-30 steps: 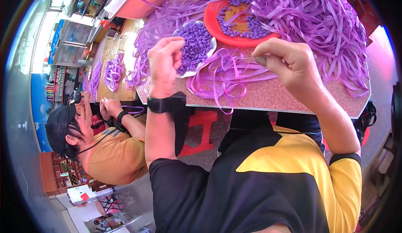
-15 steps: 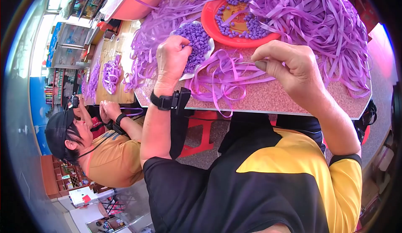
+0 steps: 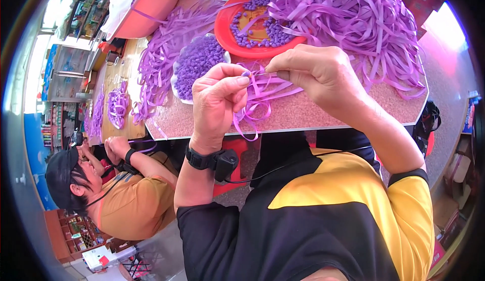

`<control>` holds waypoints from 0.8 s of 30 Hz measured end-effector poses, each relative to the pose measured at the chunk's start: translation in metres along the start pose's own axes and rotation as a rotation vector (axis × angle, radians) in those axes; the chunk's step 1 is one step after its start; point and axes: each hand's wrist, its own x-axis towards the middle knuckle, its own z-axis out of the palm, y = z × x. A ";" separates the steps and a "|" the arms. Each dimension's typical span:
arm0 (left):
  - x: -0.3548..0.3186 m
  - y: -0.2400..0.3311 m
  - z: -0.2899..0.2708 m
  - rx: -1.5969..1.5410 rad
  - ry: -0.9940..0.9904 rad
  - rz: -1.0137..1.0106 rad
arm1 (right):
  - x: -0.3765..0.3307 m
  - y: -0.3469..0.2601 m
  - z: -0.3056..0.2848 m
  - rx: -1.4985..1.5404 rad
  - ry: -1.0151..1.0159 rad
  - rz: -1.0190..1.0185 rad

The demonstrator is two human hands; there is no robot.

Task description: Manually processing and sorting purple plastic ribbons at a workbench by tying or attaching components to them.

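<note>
My left hand [image 3: 216, 95] pinches a small purple bead [image 3: 246, 73] between thumb and forefinger. Facing it, my right hand [image 3: 323, 74] is closed on a thin needle [image 3: 261, 73], whose tip points at the bead; whether it passes through the hole is too small to tell. Behind my left hand stands a white scalloped dish [image 3: 175, 81] heaped with purple beads [image 3: 199, 61]. Purple ribbons [image 3: 257, 110] lie loosely on the table under both hands. Just beyond them, an orange-red plate [image 3: 222, 26] holds more purple beads and some ribbon.
A large pile of purple ribbon [image 3: 348, 18] covers the table's right side, another heap [image 3: 164, 54] the left. A pink basin [image 3: 156, 8] with white plastic stands at the far left. At a wooden table [image 3: 132, 79] to my left sits another person [image 3: 126, 190] in a cap.
My left hand has left the bead dish and come right toward my right hand, now with a bead in its fingertips. The whole view has shifted slightly.
</note>
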 end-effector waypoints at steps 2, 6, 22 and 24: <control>0.000 -0.003 0.003 -0.009 -0.021 -0.012 | -0.003 0.002 0.001 -0.008 0.011 0.004; 0.000 -0.007 0.008 0.001 -0.032 -0.013 | -0.007 0.004 0.000 -0.019 0.018 0.020; 0.000 -0.009 0.021 0.153 -0.082 0.016 | -0.020 0.008 -0.011 -0.056 0.043 0.023; 0.000 -0.010 0.026 0.196 -0.076 0.015 | -0.021 0.007 -0.014 -0.144 0.015 -0.015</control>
